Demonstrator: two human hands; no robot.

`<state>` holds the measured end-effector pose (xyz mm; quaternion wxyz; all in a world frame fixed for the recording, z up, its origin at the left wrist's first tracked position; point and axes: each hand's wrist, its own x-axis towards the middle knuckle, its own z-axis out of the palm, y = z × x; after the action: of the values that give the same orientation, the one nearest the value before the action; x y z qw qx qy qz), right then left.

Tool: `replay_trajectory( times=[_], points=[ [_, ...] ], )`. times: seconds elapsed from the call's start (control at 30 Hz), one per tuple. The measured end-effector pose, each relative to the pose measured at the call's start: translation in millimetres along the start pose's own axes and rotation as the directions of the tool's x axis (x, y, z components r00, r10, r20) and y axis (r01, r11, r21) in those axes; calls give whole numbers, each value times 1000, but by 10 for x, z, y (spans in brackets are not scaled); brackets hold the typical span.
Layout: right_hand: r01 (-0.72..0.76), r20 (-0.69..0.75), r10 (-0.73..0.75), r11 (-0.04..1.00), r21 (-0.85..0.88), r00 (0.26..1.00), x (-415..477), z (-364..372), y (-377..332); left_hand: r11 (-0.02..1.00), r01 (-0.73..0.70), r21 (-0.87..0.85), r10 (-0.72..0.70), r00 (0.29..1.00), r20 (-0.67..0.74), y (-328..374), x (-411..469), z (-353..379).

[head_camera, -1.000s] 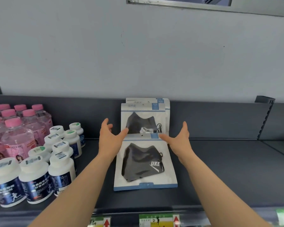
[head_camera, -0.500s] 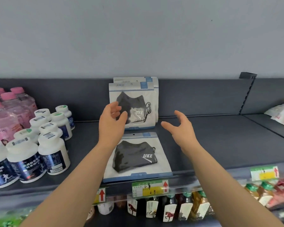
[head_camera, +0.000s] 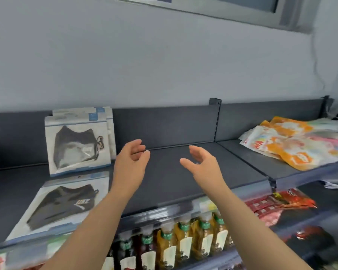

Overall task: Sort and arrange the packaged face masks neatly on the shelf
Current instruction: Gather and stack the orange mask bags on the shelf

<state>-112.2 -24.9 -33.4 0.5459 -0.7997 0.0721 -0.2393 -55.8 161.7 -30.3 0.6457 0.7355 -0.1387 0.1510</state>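
Surface: dark grey metal shelf (head_camera: pixel 174 184) with a low dark grey back panel (head_camera: pixel 164 125). Pale grey painted wall (head_camera: pixel 144 65) above it.

Left hand (head_camera: pixel 132 162) and right hand (head_camera: pixel 202 168) are both raised over bare shelf, palms facing each other. Fingers are loosely curved and spread, holding nothing.

Upright white-and-blue plastic mask pack (head_camera: pixel 77 145): just left of the left fingertips (head_camera: pixel 139 148). Long axis vertical, blue-tab header up, leaning on the back panel, black mask facing out. Second upright pack (head_camera: pixel 110 123) is tucked behind it, mostly hidden.

Flat white-and-blue plastic mask pack (head_camera: pixel 64 203): below and left of the left fingers, lying face up. Long axis runs front edge to back, hang-hole end toward the panel.

Well right of the right fingers: orange-and-white plastic snack bags (head_camera: pixel 293 147), heaped. Below both hands, on the lower tier: amber green-capped drink bottles (head_camera: pixel 185 240).
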Motion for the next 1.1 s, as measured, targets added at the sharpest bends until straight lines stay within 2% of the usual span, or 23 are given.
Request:
replay_trajectory(
  times=[0.37,0.7,0.83,0.97,1.03,1.1],
  points=[
    [-117,-229,83,983,-141,970,-125,-2473,816,991,49,-121,-13,958,285,364,-675,2498],
    [-256,-397,174,953,-164,901,505,-3887,1495,998,53,-30,-33,882,469,533,-382,4124],
    [-323,-416,226,930,-178,881,1013,-4244,1776,997,42,65,-68,871,487,511,-56,4690],
    [-395,-352,298,884,-248,887,1411,-4481,2041,971,-1,238,-133,828,545,483,232,5168],
    [-438,-311,346,846,-304,885,1571,-4552,2138,930,-54,362,-180,794,581,448,345,5363],
    [-448,-310,353,833,-326,883,1688,-4602,2165,841,-157,517,-210,788,579,429,412,5481]
  ],
)
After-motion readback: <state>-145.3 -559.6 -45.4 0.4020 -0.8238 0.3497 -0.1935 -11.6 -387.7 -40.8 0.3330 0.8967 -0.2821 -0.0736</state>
